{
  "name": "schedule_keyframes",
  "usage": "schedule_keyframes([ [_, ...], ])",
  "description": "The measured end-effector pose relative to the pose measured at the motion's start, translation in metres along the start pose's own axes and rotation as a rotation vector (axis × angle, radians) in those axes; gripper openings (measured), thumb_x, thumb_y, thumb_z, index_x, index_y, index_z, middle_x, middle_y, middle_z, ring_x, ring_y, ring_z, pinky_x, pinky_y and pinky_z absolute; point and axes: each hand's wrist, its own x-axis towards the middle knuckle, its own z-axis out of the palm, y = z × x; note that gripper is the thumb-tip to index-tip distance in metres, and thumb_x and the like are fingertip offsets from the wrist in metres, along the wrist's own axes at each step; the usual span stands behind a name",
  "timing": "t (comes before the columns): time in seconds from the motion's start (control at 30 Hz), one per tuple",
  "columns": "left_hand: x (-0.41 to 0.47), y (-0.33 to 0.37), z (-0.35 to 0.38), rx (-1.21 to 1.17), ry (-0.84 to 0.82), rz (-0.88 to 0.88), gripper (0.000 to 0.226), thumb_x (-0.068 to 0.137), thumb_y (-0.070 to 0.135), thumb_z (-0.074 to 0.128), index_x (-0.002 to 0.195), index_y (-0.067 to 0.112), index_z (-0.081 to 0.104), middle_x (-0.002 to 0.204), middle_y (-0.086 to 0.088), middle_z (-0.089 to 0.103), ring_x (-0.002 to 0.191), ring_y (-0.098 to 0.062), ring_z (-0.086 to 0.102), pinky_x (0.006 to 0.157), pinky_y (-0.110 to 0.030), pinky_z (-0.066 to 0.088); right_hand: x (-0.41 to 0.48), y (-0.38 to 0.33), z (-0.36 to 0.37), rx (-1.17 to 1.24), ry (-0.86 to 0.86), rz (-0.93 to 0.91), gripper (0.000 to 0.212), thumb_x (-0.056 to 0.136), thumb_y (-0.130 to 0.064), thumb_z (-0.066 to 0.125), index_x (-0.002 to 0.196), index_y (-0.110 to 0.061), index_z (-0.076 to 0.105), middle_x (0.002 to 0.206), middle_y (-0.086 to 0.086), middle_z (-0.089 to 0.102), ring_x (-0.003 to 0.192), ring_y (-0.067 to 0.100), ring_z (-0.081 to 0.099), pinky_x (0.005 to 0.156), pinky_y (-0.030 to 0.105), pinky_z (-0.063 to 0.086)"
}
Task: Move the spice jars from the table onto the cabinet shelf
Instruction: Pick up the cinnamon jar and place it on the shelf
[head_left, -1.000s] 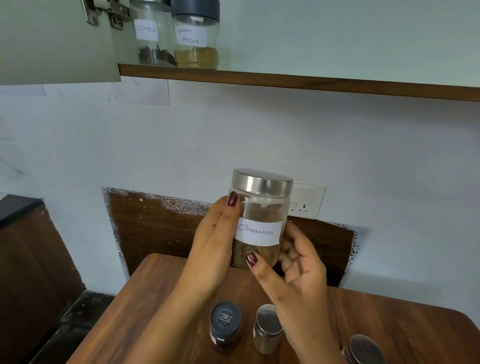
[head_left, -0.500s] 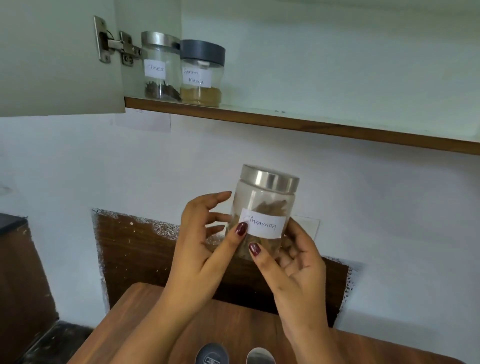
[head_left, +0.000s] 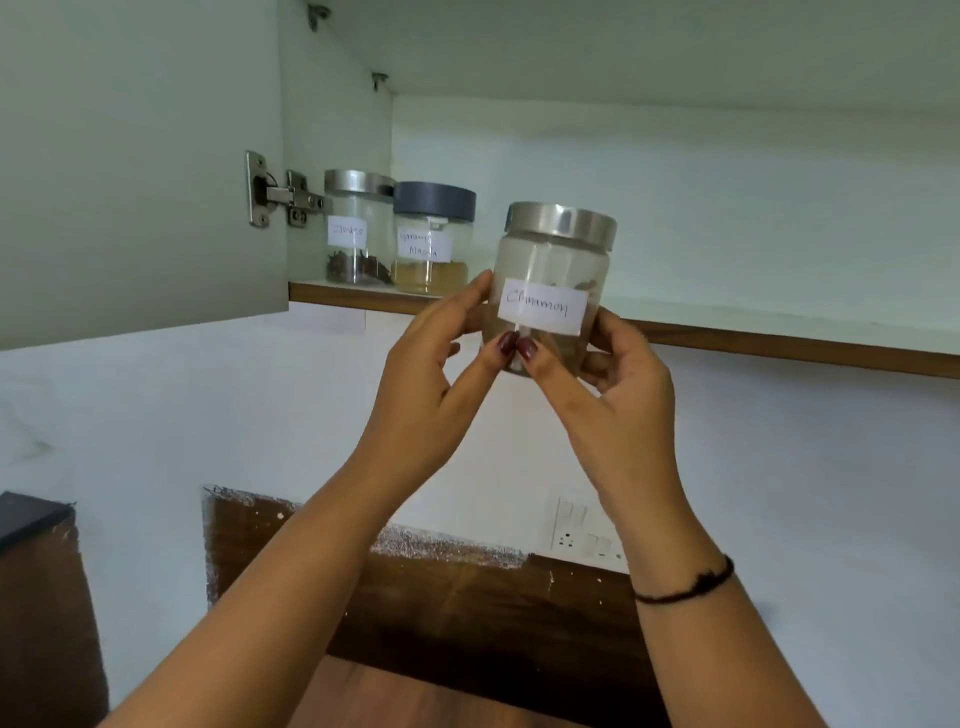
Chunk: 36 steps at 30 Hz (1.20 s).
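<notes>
shelf (head_left: 779, 332) right: open | left: clove jar (head_left: 357, 228), masala jar (head_left: 431, 239) block

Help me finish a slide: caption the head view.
Left hand and right hand hold the cinnamon jar before the cabinet shelf, right of the garam masala jar.

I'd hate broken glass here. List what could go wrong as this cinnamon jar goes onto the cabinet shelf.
1. The base of the cinnamon jar appears to sit below the front edge of the shelf; pushed in without more lift, it could knock that edge.
2. The left hand and right hand hold it low down, by thumbs and fingertips; it might slip.
3. The garam masala jar stands close by; the left hand could bump it.
</notes>
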Motion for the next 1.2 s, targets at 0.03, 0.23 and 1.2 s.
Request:
schedule_keyframes([
  [0.03, 0.007, 0.000, -0.001, 0.018, 0.005, 0.024, 0.073, 0.081, 0.070, 0.037, 0.143, 0.032, 0.045, 0.140, 0.006, 0.056, 0.125, -0.010, 0.056, 0.101, -0.017, 0.046, 0.010, -0.002, 0.003, -0.022, -0.001, -0.027, 0.052, 0.079, -0.044, 0.078, 0.125, -0.030, 0.060, 0.118, -0.011, 0.067, 0.105, 0.008, 0.067, 0.091, 0.032, 0.058],
  [0.23, 0.050, 0.001, -0.008, 0.158, 0.002, 0.091, 0.078, 0.084, 0.061, 0.035, 0.149, 0.018, 0.042, 0.146, -0.005, 0.053, 0.131, -0.021, 0.053, 0.109, -0.033, 0.044, 0.064, -0.009, 0.014, -0.199, 0.008, -0.097, 0.060, 0.083, -0.046, 0.075, 0.134, -0.023, 0.054, 0.123, -0.007, 0.045, 0.089, 0.002, 0.062, 0.070, 0.006, 0.049],
  [1.2, 0.077, -0.049, 0.009, 0.369, 0.176, 0.092, 0.044, 0.096, 0.016, 0.065, 0.138, 0.008, 0.058, 0.117, -0.008, 0.070, 0.109, -0.023, 0.063, 0.097, -0.040, 0.054, 0.110, 0.021, 0.033, -0.677, -0.054, -0.052, 0.063, 0.083, -0.056, 0.071, 0.125, -0.014, 0.049, 0.117, 0.003, 0.063, 0.096, 0.016, 0.059, 0.067, 0.026, 0.040],
])
